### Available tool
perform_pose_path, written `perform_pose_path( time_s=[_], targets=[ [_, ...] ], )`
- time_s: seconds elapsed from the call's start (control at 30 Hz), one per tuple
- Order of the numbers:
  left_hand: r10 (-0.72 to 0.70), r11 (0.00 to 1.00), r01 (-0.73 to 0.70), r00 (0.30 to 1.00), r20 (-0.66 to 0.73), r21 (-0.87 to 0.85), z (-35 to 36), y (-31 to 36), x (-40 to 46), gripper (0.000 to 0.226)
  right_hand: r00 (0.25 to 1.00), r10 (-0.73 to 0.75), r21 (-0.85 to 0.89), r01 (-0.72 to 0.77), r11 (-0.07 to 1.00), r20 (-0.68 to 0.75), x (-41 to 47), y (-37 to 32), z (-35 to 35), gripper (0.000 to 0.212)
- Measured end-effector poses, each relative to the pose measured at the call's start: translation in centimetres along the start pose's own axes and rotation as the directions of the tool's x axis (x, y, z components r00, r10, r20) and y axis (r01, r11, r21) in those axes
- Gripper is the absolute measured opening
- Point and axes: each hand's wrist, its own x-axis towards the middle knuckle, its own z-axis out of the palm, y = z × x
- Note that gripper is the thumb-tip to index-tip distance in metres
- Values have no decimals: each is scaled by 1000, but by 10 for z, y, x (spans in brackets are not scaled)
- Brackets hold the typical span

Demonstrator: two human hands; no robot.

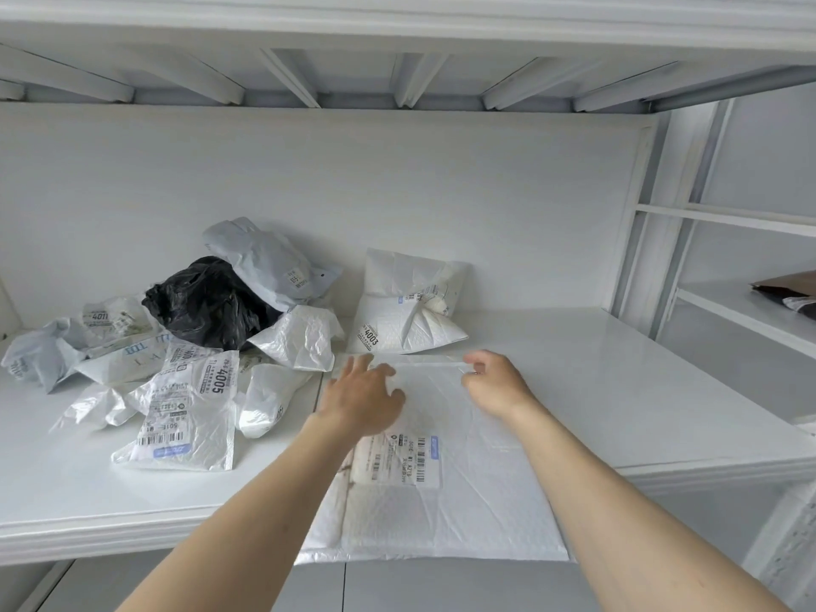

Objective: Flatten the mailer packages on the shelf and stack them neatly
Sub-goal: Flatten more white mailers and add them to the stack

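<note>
Head view: mailer labels (pixel 370 337) "4003"; (pixel 217 378) "4005"

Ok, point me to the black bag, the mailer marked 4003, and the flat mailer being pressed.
black bag (pixel 207 302), head view, crumpled middle.
mailer marked 4003 (pixel 388 324), head view, bubble face beside its label.
flat mailer (pixel 477 492), head view, bare lower face.

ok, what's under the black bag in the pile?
The black bag sits on crumpled mailers: a white one pokes out at its right, labelled ones in front. A grey mailer leans over its top. Whatever lies directly beneath is covered.
</note>
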Motion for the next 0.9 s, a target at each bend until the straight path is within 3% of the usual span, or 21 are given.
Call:
perform_pose_path(
  time_s=[0.1, 0.2, 0.47, 0.63, 0.77, 0.9],
  targets=[
    [56, 997, -59, 997, 50, 54, 12, 14, 20, 55, 992, 125, 472, -126, 872, 33, 20, -19, 3, 39],
    [15, 992, -36, 985, 174, 120, 27, 14, 33, 56, 971, 226, 712, -215, 669, 82, 43, -27, 8, 45],
    [-44, 966, -14, 975, 218, 258, 35, 17, 66, 70, 918, 348, 837, -336, 432, 189, 90, -12, 46, 63],
    [-39, 968, -9, 981, 188, 250, 30, 17, 74, 68, 901, 372, 888, -345, 304, 223, 111, -19, 54, 61],
    [-22, 956, -33, 983, 183, 292, 31, 14, 75, 69, 887, 429, 913, -304, 270, 169, 111, -19, 59, 57],
    [27, 925, -91, 984, 174, 368, 41, 8, 67, 68, 921, 381, 960, -179, 214, 86, 104, -26, 36, 58]
  ],
)
